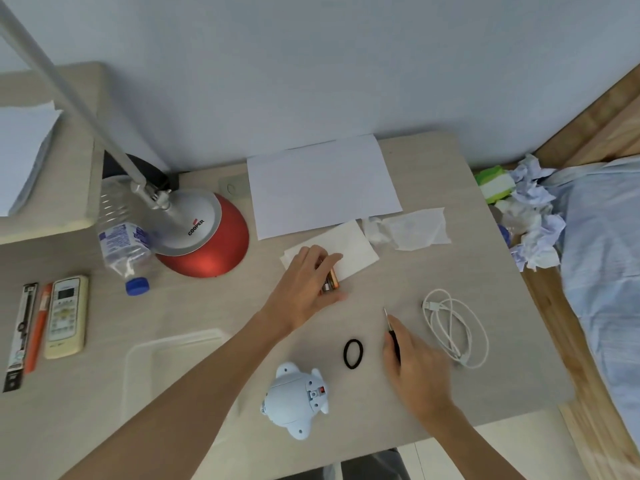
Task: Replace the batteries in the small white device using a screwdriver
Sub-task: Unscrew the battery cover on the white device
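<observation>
While the left hand (304, 289) pinches the batteries (330, 284) at the edge of the napkin (356, 251), the right hand (420, 370) wraps closed around the screwdriver (390, 329), tip toward 11 o'clock. At 6 o'clock from the batteries, the small white device (296, 398) lies on the table (207, 306), untouched.

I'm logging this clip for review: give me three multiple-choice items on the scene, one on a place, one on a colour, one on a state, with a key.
1. Where does the hair tie lie?
A. between the white device and the right hand
B. on the lamp base
C. under the paper

2. What colour is the bottle cap?
A. red
B. blue
C. white

3. What is the right hand doing?
A. resting empty
B. holding the screwdriver
C. lifting the cable

Key: A, the tie lies on the desk between them; B, the cap is blue; B, the grip wraps the black handle.
</observation>
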{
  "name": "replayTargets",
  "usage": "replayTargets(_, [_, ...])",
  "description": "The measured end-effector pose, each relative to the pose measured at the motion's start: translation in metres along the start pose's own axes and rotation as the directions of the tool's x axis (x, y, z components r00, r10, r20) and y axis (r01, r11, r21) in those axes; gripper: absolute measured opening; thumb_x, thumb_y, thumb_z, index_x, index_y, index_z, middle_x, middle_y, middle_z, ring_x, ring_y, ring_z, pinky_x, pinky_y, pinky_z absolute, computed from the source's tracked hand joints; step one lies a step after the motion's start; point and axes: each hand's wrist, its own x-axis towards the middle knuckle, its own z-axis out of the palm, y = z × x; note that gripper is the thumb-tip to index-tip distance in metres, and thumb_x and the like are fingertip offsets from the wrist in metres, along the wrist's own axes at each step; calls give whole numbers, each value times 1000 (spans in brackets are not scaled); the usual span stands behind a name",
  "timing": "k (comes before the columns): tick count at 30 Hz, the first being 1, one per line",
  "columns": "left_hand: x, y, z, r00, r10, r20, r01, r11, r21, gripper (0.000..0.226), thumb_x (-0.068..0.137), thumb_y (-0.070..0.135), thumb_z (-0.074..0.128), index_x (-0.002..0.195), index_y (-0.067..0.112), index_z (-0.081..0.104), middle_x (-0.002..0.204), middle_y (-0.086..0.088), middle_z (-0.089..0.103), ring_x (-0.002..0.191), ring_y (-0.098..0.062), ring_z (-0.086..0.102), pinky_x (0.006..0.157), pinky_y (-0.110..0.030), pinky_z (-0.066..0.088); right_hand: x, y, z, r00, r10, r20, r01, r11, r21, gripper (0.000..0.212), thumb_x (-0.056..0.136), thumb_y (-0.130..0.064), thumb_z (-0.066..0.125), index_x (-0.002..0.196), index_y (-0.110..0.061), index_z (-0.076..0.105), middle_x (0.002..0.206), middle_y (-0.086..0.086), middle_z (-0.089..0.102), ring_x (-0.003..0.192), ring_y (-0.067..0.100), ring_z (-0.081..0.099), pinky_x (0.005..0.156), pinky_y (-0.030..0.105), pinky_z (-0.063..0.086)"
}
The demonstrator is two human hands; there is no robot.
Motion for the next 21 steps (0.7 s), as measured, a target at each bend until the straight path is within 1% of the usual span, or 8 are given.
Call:
replayTargets(4, [-16, 11, -14, 994, -103, -25, 101, 992, -69, 87, 89, 60, 76, 159, 22, 40, 144, -1, 42, 131, -20, 42, 112, -41, 46, -1, 2, 3, 1000, -1, -8, 1, 1000, 0, 41, 104, -29, 53, 135, -8, 68, 67, -4, 63, 51, 13, 56, 45, 31, 49])
replayTargets(6, [-35, 22, -28, 968, -238, -81, 218, 955, -200, 89, 89, 63, 75, 161, 27, 39, 150, 2, 38, 139, -16, 38, 116, -30, 41, -1, 1, 3, 1000, 8, -4, -8, 1000, 6, 40, 103, -27, 56, 136, -8, 67, 67, -4, 63, 51, 13, 56, 45, 30, 47])
replayTargets(8, [-62, 37, -43, 928, -358, -102, 307, 891, -333, 90, 85, 65, 77, 159, 30, 41, 153, 9, 35, 144, -5, 33, 112, -14, 33, -1, 1, 3, 1000, 23, 4, -23, 1000, 9, 40, 102, -26, 57, 137, -8, 66, 68, -4, 64, 51, 14, 56, 46, 29, 46])
replayTargets(11, [-109, 65, -59, 894, -447, -4, 395, 795, -460, 99, 74, 67, 85, 158, 42, 39, 155, 22, 29, 147, 5, 28, 108, -5, 25, 0, -2, 1, 999, 41, 21, -41, 999, 5, 42, 103, -29, 53, 140, -11, 64, 67, -3, 64, 50, 16, 56, 44, 30, 45])
replayTargets(14, [-154, 88, -55, 900, -419, 116, 419, 765, -489, 111, 64, 74, 89, 157, 57, 31, 162, 32, 16, 151, 8, 21, 113, -11, 27, 1, -3, 0, 999, 39, 11, -39, 999, 5, 41, 102, -27, 54, 137, -9, 67, 66, -1, 65, 50, 17, 57, 45, 28, 42])
replayTargets(17, [-184, 98, -35, 898, -391, 200, 439, 773, -459, 118, 60, 83, 85, 157, 62, 22, 166, 32, 2, 156, 5, 13, 124, -33, 32, 1, -4, -1, 999, 35, 7, -35, 999, 2, 39, 101, -25, 57, 135, -8, 67, 67, 0, 66, 50, 18, 58, 45, 30, 44])
replayTargets(19, [-195, 97, -25, 877, -424, 225, 480, 748, -458, 114, 64, 81, 85, 158, 59, 25, 166, 33, -2, 157, 2, 11, 126, -40, 34, 2, -4, 0, 1000, 30, 1, -30, 1000, -5, 38, 101, -24, 57, 134, -7, 67, 67, 1, 66, 50, 19, 58, 45, 29, 41])
replayTargets(21, [-203, 94, -17, 862, -458, 220, 505, 724, -470, 106, 68, 72, 87, 157, 55, 32, 166, 30, 0, 156, -2, 16, 124, -38, 37, 2, -4, 0, 999, 38, 1, -38, 999, -5, 38, 101, -24, 57, 133, -7, 68, 66, 1, 66, 49, 19, 58, 46, 28, 40])
